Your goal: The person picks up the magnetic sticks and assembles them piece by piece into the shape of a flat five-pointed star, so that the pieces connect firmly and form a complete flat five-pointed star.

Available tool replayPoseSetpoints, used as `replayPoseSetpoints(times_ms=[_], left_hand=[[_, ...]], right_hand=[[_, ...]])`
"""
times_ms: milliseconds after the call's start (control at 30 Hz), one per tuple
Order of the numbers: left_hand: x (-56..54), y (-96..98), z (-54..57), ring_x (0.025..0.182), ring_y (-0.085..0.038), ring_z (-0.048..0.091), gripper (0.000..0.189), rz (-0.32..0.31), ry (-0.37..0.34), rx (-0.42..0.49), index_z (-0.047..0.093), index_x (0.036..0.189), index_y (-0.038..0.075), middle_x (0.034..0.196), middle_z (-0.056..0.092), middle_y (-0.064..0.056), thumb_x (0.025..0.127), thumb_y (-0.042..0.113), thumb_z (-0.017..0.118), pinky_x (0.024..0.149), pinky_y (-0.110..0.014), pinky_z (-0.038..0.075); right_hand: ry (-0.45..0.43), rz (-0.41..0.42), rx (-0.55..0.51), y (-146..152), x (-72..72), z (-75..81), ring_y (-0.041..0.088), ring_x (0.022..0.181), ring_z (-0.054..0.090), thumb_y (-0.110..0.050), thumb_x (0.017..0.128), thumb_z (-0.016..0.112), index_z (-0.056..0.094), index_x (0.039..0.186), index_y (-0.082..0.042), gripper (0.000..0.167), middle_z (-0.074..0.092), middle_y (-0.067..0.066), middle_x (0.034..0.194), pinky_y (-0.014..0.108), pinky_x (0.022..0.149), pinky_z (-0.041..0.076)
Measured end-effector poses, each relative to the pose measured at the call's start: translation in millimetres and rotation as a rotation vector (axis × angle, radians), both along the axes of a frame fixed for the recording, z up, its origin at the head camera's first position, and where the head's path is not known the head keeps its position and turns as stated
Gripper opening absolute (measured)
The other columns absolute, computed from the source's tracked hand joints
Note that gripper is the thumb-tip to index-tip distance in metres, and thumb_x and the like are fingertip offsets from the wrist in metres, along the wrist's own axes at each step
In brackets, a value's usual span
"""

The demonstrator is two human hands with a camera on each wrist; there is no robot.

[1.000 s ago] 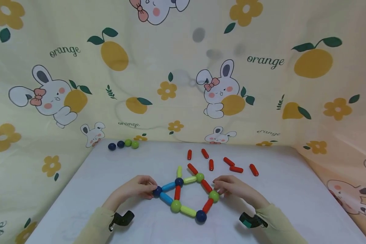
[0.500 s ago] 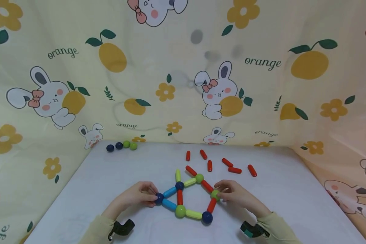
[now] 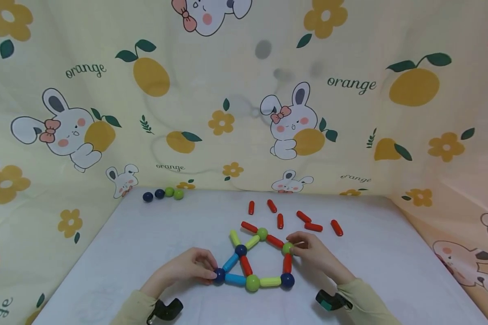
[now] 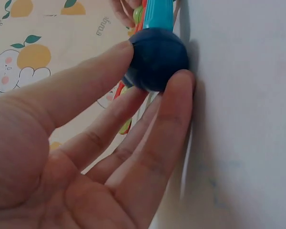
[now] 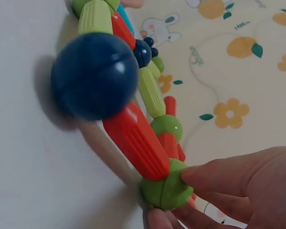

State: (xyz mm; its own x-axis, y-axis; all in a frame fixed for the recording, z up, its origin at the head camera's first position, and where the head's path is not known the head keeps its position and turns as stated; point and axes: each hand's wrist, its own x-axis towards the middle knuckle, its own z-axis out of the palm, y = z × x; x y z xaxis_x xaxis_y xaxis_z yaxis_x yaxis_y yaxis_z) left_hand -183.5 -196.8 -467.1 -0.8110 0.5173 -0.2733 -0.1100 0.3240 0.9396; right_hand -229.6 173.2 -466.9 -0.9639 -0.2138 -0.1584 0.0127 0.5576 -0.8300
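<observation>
A linked figure of coloured rods and balls lies on the white table between both hands. My left hand (image 3: 195, 267) pinches the dark blue ball (image 4: 157, 59) at its left corner between thumb and fingers. Two blue rods (image 3: 235, 280) run from that ball to another dark blue ball (image 3: 241, 250) and a green ball (image 3: 253, 283). At the right corner my right hand (image 3: 315, 253) pinches a green ball (image 5: 167, 186), joined by a red rod (image 5: 136, 140) to a dark blue ball (image 5: 95, 76). A red rod (image 3: 249, 227) and a light green rod (image 3: 234, 237) stick out at the back.
Several loose red rods (image 3: 313, 227) lie behind the figure, toward the right. Loose dark blue and green balls (image 3: 169, 192) sit in a row at the table's back left. A printed curtain (image 3: 236, 90) hangs behind the table (image 3: 166, 230).
The figure has turned counterclockwise: its left corner came nearer the person and its right corner moved away. The right hand has closed onto the green ball; the left hand kept its pinch.
</observation>
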Motion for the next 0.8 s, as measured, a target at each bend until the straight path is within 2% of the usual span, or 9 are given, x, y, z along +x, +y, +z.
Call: replayPoseSetpoints(times_ms=[200,400,500,567,633,700,800], left_hand=[[3.0,3.8,1.1,0.08,-0.022,0.067,0.019,-0.075,-0.036,-0.018,0.068,0.101,0.004,0.092,0.07,-0.009,0.087,0.016,0.071,0.076,-0.032,0.055],[1.4,3.1,-2.1,0.086,-0.023,0.067,0.022,-0.199,-0.086,0.044,0.067,0.108,0.003,0.098,0.07,-0.01,0.092,0.017,0.065,0.081,-0.033,0.054],[-2.2,-0.3,1.1,0.088,-0.024,0.067,0.025,-0.211,-0.089,0.057,0.065,0.111,0.0,0.1,0.069,-0.013,0.093,0.018,0.063,0.082,-0.034,0.054],[-8.3,-6.0,5.7,0.09,-0.025,0.066,0.028,-0.193,-0.071,0.049,0.064,0.114,-0.001,0.102,0.068,-0.014,0.094,0.019,0.062,0.083,-0.035,0.054],[-18.2,-15.1,11.7,0.094,-0.027,0.065,0.033,-0.149,-0.03,0.045,0.061,0.118,-0.004,0.107,0.066,-0.018,0.094,0.019,0.063,0.085,-0.037,0.053],[-32.1,-27.3,17.2,0.098,-0.028,0.064,0.039,-0.074,0.04,0.041,0.057,0.122,-0.004,0.112,0.064,-0.02,0.092,0.019,0.065,0.086,-0.038,0.053],[-56.5,-47.2,23.0,0.105,-0.029,0.061,0.047,0.086,0.183,0.058,0.054,0.127,-0.002,0.122,0.059,-0.022,0.089,0.02,0.069,0.089,-0.038,0.051]], right_hand=[[0.008,-0.041,-0.015,-5,-2.3,1.2,0.023,0.101,0.058,-0.009,0.09,0.066,0.063,0.118,-0.008,0.029,0.062,0.004,0.11,0.041,0.087,0.052],[0.016,-0.059,-0.005,-6,-6.1,0.8,0.022,0.101,0.058,-0.01,0.09,0.066,0.062,0.119,-0.008,0.029,0.061,0.004,0.11,0.042,0.088,0.052],[0.023,-0.05,-0.001,-6,-7.0,0.5,0.023,0.102,0.057,-0.01,0.09,0.066,0.062,0.119,-0.008,0.029,0.061,0.004,0.111,0.043,0.088,0.052],[0.022,-0.049,-0.005,-6,-7.3,0.4,0.023,0.101,0.058,-0.01,0.09,0.066,0.062,0.119,-0.008,0.029,0.062,0.005,0.111,0.043,0.088,0.052],[0.02,-0.044,-0.011,-6,-7.2,0.5,0.023,0.101,0.058,-0.01,0.09,0.066,0.062,0.119,-0.007,0.029,0.062,0.005,0.111,0.043,0.088,0.051],[0.018,-0.043,-0.016,-6,-7.7,0.6,0.023,0.101,0.058,-0.009,0.09,0.066,0.062,0.119,-0.006,0.03,0.062,0.006,0.111,0.043,0.088,0.051],[0.021,-0.038,-0.025,-7,-7.9,1.2,0.023,0.101,0.058,-0.009,0.09,0.066,0.062,0.119,-0.006,0.03,0.062,0.006,0.111,0.043,0.088,0.051]])
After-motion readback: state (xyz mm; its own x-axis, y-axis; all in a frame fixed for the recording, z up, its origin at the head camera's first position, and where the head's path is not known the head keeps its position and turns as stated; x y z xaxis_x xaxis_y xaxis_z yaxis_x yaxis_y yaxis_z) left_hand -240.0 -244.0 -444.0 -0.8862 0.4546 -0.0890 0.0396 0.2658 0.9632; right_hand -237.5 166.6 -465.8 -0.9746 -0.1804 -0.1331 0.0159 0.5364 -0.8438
